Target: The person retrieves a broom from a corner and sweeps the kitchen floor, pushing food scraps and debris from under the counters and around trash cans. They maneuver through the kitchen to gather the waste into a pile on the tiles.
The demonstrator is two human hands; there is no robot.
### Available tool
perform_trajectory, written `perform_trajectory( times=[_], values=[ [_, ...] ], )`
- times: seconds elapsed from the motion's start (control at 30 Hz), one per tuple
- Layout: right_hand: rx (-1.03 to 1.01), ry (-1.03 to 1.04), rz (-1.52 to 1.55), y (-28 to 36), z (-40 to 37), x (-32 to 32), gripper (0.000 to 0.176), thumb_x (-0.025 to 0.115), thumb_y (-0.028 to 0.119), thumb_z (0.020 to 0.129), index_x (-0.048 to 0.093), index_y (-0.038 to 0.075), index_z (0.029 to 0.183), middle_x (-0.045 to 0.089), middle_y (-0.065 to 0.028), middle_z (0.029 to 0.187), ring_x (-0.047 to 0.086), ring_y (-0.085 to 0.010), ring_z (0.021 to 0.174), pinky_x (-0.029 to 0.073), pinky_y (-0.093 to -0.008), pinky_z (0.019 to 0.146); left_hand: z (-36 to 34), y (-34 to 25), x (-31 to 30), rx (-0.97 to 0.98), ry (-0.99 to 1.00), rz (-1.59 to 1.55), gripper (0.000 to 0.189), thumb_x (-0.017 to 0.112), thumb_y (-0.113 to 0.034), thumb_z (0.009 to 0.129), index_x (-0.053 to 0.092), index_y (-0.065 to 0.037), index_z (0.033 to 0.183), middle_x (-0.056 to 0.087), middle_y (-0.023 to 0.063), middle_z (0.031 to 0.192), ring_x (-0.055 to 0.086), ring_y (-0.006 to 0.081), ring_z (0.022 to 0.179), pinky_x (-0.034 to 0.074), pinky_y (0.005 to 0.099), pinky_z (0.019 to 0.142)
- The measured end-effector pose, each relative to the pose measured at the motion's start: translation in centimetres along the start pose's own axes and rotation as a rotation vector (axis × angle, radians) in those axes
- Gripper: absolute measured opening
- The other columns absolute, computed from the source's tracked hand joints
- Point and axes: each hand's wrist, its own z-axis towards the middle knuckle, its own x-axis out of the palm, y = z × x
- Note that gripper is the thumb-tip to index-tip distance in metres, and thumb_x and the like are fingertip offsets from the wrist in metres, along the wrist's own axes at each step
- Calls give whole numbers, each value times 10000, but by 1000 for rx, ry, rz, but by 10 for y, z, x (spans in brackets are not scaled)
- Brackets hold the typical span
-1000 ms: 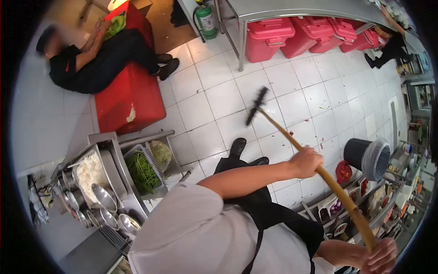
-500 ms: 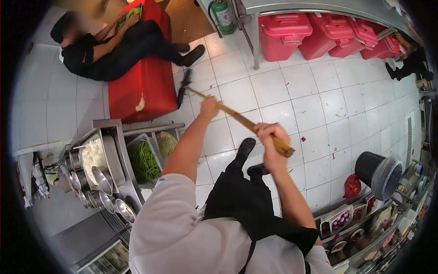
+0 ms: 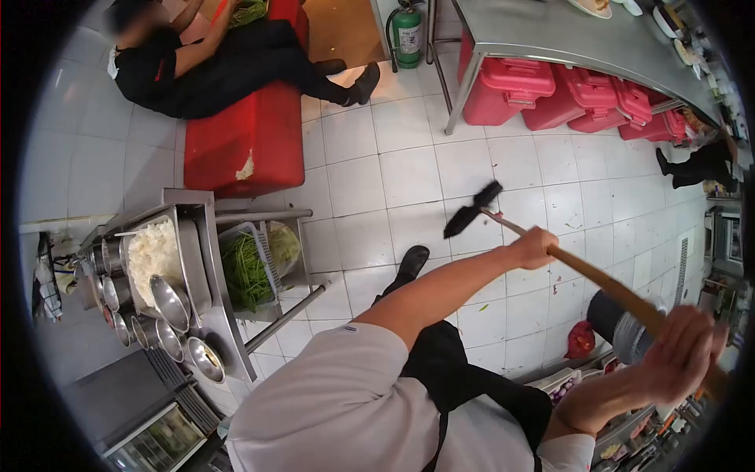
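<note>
White tiled kitchen floor (image 3: pixel 377 181). Left hand (image 3: pixel 535 248) closed round the broom (image 3: pixel 605 282) mid-handle; right hand (image 3: pixel 684 354) closed near its top. Probably best: bristles (image 3: pixel 472 211) flat, short pulls toward left hand.

White tiled floor (image 3: pixel 393 169); steel table (image 3: pixel 566 35) over red bins (image 3: pixel 507 90); fire extinguisher (image 3: pixel 407 35) beside its leg.
</note>
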Motion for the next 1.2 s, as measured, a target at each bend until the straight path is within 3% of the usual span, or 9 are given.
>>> perform_trajectory(
  times=[0.13,0.27,0.33,0.43,0.5,0.6,0.73,1.0,1.2],
  values=[
    [-304,59,-129,64,-12,-18,260,499,197,882,412,129,648,360,21,535,363,-91,470,323,-258,480,-28,-47,15,142,157,57,101,630,-108,740,604,-44,667,617,155,683,616,337,702,482,426,649],
    [-77,400,255,101,-19,-55,255,477,183,892,461,120,645,428,38,525,415,-87,434,386,-237,442,-98,-84,-11,103,-78,182,270,637,-190,829,520,-68,620,537,124,601,550,343,659,418,440,707],
    [69,294,415,76,-45,-109,238,514,224,865,415,127,670,374,10,566,374,-121,496,340,-279,519,-127,-60,-39,35,-167,190,137,685,-142,753,588,-86,674,556,115,631,556,333,676,414,437,695],
    [334,28,450,-32,-97,-67,203,528,228,849,407,134,715,386,13,616,372,-121,543,340,-274,562,-172,18,-88,-149,-420,383,63,675,-85,643,621,-87,674,569,125,622,567,348,667,419,452,665],
    [554,-234,297,-89,-112,15,252,504,169,833,353,112,640,336,3,535,339,-128,467,319,-302,457,-208,74,-128,-421,-452,621,313,689,-218,733,498,-47,554,554,159,617,556,373,653,418,473,625],
    [474,15,433,-127,-155,56,207,514,125,826,413,65,655,361,-22,536,359,-146,472,360,-339,498,-260,125,-153,-437,-254,767,440,661,-303,820,490,-16,533,547,194,606,562,385,651,435,472,612],
    [413,62,597,-73,-102,21,203,507,68,842,401,55,669,356,-14,479,323,-129,412,329,-323,453,-216,75,-80,-342,-362,549,433,671,-290,815,481,-20,535,498,206,568,516,398,560,397,453,534],
    [170,300,177,33,-46,-84,209,469,160,916,372,102,740,349,35,473,303,-65,358,268,-236,366,-87,-1,116,-178,-373,54,350,611,-241,872,527,3,636,496,184,590,428,294,529,375,400,538],
    [80,325,-61,68,-66,-127,203,488,187,908,391,100,752,352,37,493,315,-75,377,266,-233,386,-26,-43,184,-133,19,-109,301,634,-218,847,549,8,666,532,200,620,487,327,566,409,401,563]
  ],
)
